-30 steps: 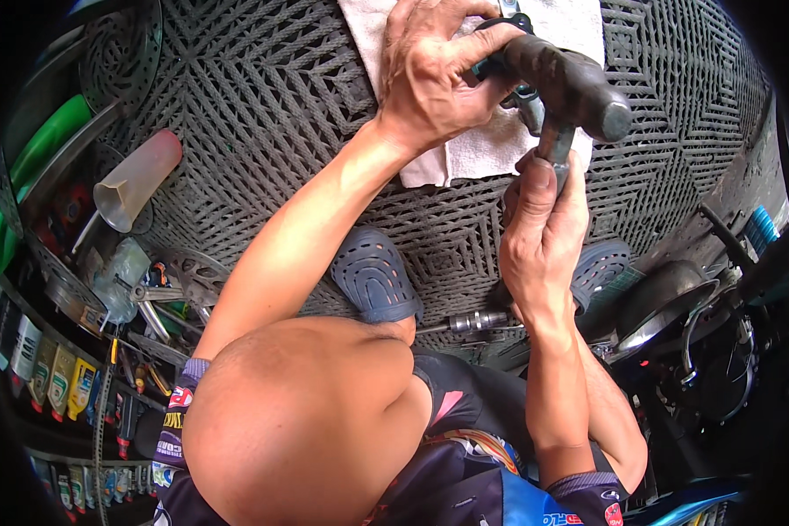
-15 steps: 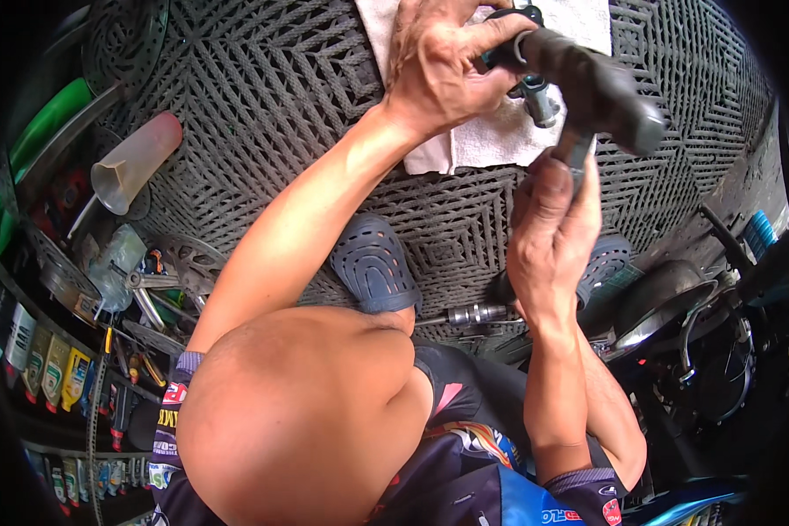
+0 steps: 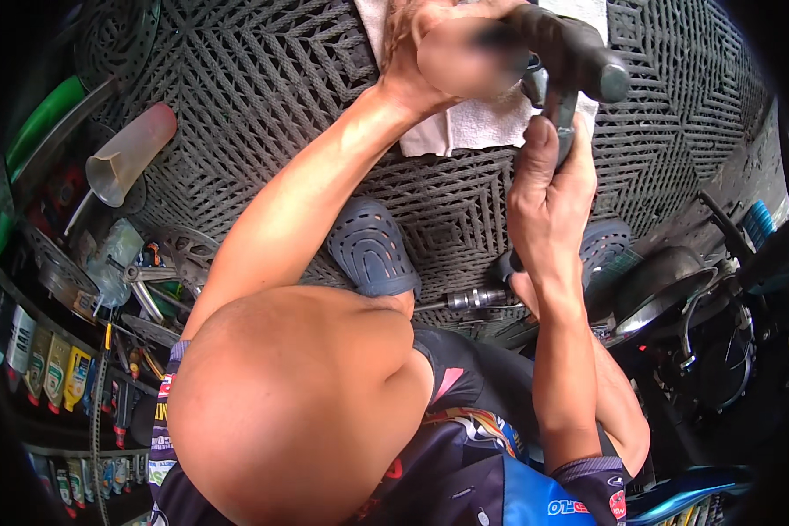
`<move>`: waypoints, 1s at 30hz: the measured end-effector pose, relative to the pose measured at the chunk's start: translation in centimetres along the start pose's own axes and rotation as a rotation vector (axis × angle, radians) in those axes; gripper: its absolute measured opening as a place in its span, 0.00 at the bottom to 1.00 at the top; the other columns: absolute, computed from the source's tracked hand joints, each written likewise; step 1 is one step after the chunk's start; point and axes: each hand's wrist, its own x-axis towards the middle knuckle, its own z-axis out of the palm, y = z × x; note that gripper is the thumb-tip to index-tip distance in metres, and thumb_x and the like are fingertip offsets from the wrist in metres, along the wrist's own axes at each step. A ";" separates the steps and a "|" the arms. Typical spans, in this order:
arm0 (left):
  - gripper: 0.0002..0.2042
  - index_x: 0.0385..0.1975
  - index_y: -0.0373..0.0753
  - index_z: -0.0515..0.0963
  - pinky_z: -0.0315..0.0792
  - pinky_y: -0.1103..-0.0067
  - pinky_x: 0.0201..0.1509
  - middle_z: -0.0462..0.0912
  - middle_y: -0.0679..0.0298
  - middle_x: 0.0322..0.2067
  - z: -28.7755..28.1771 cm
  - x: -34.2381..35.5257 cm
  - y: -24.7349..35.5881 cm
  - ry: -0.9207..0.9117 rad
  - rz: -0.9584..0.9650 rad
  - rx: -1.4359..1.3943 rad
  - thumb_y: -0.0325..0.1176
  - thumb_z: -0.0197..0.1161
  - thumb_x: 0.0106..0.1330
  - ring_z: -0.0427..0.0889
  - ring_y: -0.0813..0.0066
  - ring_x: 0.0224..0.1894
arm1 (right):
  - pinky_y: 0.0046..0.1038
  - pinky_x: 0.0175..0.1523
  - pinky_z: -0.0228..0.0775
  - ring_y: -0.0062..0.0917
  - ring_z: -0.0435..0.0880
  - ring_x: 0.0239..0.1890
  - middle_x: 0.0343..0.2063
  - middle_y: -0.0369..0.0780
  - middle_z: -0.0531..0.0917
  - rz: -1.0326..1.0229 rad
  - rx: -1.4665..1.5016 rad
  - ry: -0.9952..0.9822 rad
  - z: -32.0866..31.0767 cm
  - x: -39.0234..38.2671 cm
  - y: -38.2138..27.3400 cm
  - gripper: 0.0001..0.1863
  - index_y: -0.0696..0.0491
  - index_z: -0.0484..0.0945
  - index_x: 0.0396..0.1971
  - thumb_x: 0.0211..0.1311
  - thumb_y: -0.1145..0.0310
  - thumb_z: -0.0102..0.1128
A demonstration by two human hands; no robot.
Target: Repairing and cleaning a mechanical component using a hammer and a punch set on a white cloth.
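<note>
My right hand (image 3: 548, 197) is closed round the handle of a hammer (image 3: 579, 57), with the thumb lying along it. The hammer's dark head is raised close beside my left hand (image 3: 412, 74). That hand is curled round a dark metal part (image 3: 536, 83), over a white cloth (image 3: 491, 130) spread on the mat. A blurred patch covers the left fingers, and the hammer head hides much of the part. Only a small grey piece of it shows below the hammer.
Beneath everything lies a dark ribbed mat (image 3: 263, 114). A translucent cup (image 3: 131, 153) lies tilted at the left, above a shelf of small bottles (image 3: 57, 368). Between my clogs (image 3: 373, 250) lies a metal socket tool (image 3: 478, 299). Dark vehicle parts (image 3: 666, 289) stand at the right.
The hammer has shifted up and left, nearer my left hand, and its head is less smeared by motion. My right hand has risen slightly with it. The left hand stays over the cloth.
</note>
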 end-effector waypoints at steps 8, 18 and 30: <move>0.17 0.45 0.42 0.87 0.69 0.64 0.51 0.86 0.57 0.41 0.1 0.5 0.1 0.031 0.010 -0.003 0.36 0.73 0.54 0.83 0.62 0.42 | 0.30 0.25 0.66 0.20 0.73 0.19 0.18 0.40 0.77 -0.006 0.127 0.037 -0.1 -0.2 -0.7 0.16 0.60 0.74 0.48 0.80 0.60 0.55; 0.16 0.44 0.42 0.87 0.70 0.66 0.48 0.87 0.59 0.39 0.5 0.2 0.4 0.040 0.034 -0.014 0.36 0.73 0.55 0.84 0.64 0.40 | 0.30 0.28 0.67 0.20 0.73 0.23 0.22 0.41 0.77 -0.128 -0.022 0.031 -0.8 -0.5 -0.3 0.18 0.63 0.72 0.47 0.80 0.59 0.54; 0.15 0.43 0.41 0.87 0.72 0.70 0.44 0.88 0.60 0.36 0.6 0.3 -0.2 0.083 0.099 0.008 0.37 0.73 0.57 0.84 0.67 0.37 | 0.32 0.28 0.68 0.25 0.73 0.21 0.22 0.42 0.79 0.029 0.105 0.025 -0.5 -0.2 0.2 0.18 0.59 0.76 0.51 0.80 0.57 0.53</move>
